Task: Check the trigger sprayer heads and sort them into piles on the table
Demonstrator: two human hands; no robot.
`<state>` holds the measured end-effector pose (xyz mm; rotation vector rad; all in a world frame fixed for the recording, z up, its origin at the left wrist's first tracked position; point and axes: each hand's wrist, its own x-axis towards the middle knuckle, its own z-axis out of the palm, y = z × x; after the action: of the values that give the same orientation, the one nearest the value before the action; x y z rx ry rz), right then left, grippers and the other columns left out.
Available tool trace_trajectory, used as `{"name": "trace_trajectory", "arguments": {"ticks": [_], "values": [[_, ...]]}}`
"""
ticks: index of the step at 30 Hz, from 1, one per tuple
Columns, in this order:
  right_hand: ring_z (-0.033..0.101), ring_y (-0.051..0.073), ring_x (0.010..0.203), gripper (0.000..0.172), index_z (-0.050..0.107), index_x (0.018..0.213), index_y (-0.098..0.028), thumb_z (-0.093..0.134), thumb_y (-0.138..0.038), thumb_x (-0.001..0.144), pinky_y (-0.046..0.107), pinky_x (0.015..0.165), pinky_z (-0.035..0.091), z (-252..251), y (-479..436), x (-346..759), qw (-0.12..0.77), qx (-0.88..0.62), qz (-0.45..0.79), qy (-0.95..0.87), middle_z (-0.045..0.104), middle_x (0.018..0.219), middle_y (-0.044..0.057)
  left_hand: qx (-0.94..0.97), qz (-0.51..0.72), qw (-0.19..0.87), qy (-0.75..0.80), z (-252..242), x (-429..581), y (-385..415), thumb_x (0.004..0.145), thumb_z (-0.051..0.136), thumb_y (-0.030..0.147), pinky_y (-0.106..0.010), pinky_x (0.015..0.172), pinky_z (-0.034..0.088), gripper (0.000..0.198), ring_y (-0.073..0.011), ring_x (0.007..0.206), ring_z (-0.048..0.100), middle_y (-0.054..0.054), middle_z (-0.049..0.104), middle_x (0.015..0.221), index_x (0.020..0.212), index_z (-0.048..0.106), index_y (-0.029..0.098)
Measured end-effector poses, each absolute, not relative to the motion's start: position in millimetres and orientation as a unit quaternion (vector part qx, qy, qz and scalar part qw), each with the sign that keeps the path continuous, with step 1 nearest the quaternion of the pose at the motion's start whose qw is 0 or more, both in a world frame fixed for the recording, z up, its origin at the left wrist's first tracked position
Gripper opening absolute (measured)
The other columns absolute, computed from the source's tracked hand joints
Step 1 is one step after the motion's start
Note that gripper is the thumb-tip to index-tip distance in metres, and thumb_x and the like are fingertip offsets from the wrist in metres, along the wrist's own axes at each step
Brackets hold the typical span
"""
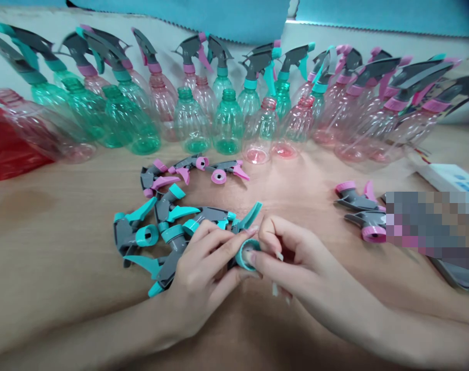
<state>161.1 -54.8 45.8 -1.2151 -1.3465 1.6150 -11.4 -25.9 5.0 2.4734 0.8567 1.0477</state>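
My left hand [201,270] is closed around a grey and teal trigger spray head [250,219], whose open teal collar [240,256] faces my right hand. The thumb of my right hand [304,257] presses into that collar. Several small white pieces [279,256] show among the curled fingers of the same hand; their exact kind is too small to make out. Beside my left hand lies a heap of grey and teal spray heads [174,233]. A short way behind it are a few grey and pink spray heads [155,178].
Green bottles [228,123] and pink bottles [259,126] stand in rows along the back, many with spray heads on. A red bag [10,149] lies at the left. More pink-collared spray heads [355,198] rest at the right, near a blurred-out patch and a white box [443,175].
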Motion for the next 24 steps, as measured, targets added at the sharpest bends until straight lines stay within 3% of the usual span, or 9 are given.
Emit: {"name": "trace_trajectory", "arguments": {"ticks": [8, 20, 24], "values": [[0.036, 0.006, 0.052, 0.03, 0.03, 0.068, -0.022, 0.055, -0.018, 0.083, 0.019, 0.049, 0.033, 38.6, -48.4, 163.9, 0.36, -0.458, 0.67, -0.461, 0.04, 0.06, -0.009, 0.884, 0.354, 0.111, 0.285, 3.2, -12.4, -23.3, 0.09, 0.053, 0.012, -0.031, 0.069, 0.046, 0.033, -0.0184, 0.079, 0.046, -0.005, 0.061, 0.086, 0.122, 0.054, 0.017], [0.04, 0.005, 0.045, 0.029, 0.032, 0.067, -0.022, 0.054, -0.024, 0.086, 0.017, 0.045, 0.033, 36.4, -47.9, 163.6, 0.366, -0.459, 0.711, -0.387, 0.043, 0.054, -0.01, 0.886, 0.349, 0.072, 0.298, 2.3, -15.5, -19.1, 0.09, 0.054, 0.012, -0.031, 0.07, 0.043, 0.034, -0.0187, 0.079, 0.045, -0.005, 0.06, 0.087, 0.123, 0.053, 0.016], [0.041, 0.005, 0.044, 0.029, 0.033, 0.067, -0.022, 0.053, -0.028, 0.088, 0.017, 0.042, 0.033, 34.1, -46.9, 162.1, 0.329, -0.463, 0.732, -0.376, 0.041, 0.053, -0.009, 0.881, 0.364, 0.058, 0.295, -1.8, -17.6, -19.0, 0.09, 0.054, 0.015, -0.032, 0.068, 0.043, 0.035, -0.019, 0.079, 0.045, -0.005, 0.06, 0.087, 0.124, 0.053, 0.018]]}}
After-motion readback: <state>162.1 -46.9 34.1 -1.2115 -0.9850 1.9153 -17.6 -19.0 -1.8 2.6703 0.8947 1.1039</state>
